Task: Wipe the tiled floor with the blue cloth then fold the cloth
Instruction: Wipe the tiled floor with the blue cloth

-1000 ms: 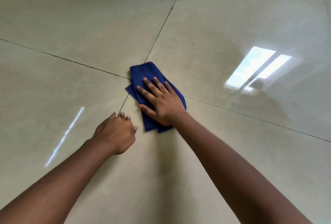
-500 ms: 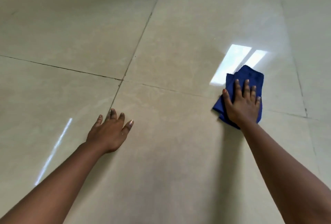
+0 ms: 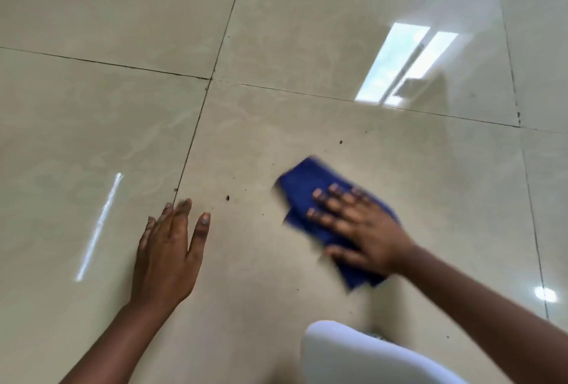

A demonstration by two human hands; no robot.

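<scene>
Left fingers: left hand [image 3: 167, 256] lies flat on the tiled floor [image 3: 92, 113], fingers [image 3: 201, 230] spread, holding nothing.
Right fingers: right hand [image 3: 358, 230] splayed flat, pressing down on the blue cloth [image 3: 307, 187], right of centre; motion-blurred.
Cloth: bunched, soft, deep blue.
Floor: glossy beige tiles, dark grout lines, scattered dark specks [image 3: 227, 198].
Lower edge: a smooth white rounded shape [image 3: 353, 356].

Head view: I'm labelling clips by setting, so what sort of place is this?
Probably indoors, a room with a glossy tiled floor: large beige tiles, dark grout lines, and a window reflection on the shine. Which room, I cannot tell.
</scene>
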